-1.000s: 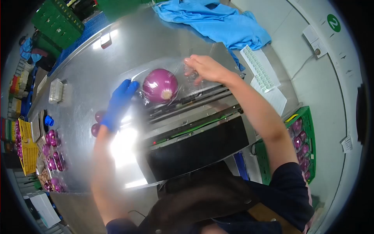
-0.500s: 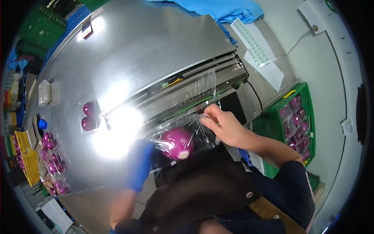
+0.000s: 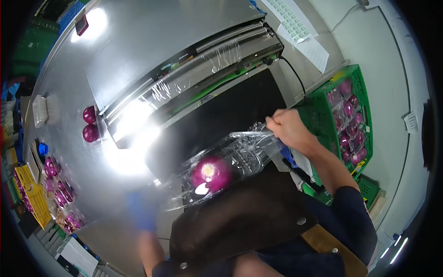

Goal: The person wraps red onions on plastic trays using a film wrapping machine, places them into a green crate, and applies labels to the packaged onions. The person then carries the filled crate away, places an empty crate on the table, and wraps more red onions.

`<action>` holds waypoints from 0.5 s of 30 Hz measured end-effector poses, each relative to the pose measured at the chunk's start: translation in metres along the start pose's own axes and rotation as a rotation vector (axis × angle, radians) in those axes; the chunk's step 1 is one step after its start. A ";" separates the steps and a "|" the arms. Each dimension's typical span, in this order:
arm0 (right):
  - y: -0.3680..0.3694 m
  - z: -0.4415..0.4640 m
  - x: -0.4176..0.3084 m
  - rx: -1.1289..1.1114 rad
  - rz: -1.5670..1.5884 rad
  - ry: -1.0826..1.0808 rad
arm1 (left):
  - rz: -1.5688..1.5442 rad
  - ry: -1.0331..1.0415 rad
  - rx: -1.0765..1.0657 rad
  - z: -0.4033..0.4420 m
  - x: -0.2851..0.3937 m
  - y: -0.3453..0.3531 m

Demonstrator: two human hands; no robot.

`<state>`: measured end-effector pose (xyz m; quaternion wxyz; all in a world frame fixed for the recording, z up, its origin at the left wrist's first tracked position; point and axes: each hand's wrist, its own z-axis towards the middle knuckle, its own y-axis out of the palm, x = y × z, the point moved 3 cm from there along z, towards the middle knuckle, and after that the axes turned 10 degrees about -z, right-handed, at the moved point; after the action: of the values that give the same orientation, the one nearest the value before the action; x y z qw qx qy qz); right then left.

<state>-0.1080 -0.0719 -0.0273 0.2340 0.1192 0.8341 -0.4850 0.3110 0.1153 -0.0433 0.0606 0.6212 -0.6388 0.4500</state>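
A red onion lies within clear cling film, close in front of the dark apron. My right hand, bare, is closed on the film's right end and holds it stretched. On the other side, my left hand in a blue glove is near the film's left end. Motion blurs its fingers, so I cannot tell whether it grips the film. Just beyond the onion is the wrapping machine with its dark flat plate and rollers.
Two red onions sit left of the machine. Wrapped onion packs lie at the far left by a yellow crate. A green crate of wrapped onions stands right. Label sheets lie at the back; a cable hangs beside the machine.
The film and onion have come away from the machine's rollers, exposing the dark plate. My right hand has moved right with the film; my left hand has moved left and down. The view has shifted.
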 end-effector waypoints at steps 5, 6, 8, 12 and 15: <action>0.103 -0.016 0.055 -0.244 0.140 0.253 | -0.047 -0.209 -0.084 -0.027 -0.028 0.075; 0.127 -0.011 0.051 -0.290 0.131 0.178 | -0.062 -0.171 -0.090 -0.026 -0.030 0.095; 0.148 -0.003 0.003 -0.305 0.033 -0.094 | -0.083 -0.041 -0.111 -0.018 -0.037 0.130; 0.199 -0.006 -0.025 -0.365 0.780 -0.438 | -0.133 0.145 -0.113 0.006 -0.028 0.167; 0.131 -0.034 -0.092 -0.484 0.840 -0.680 | -0.177 0.312 -0.067 0.017 -0.003 0.158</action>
<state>0.0181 0.0255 -0.0652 0.6808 0.2202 0.6805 -0.1578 0.1859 0.0786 -0.1339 0.2189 0.5952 -0.5789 0.5125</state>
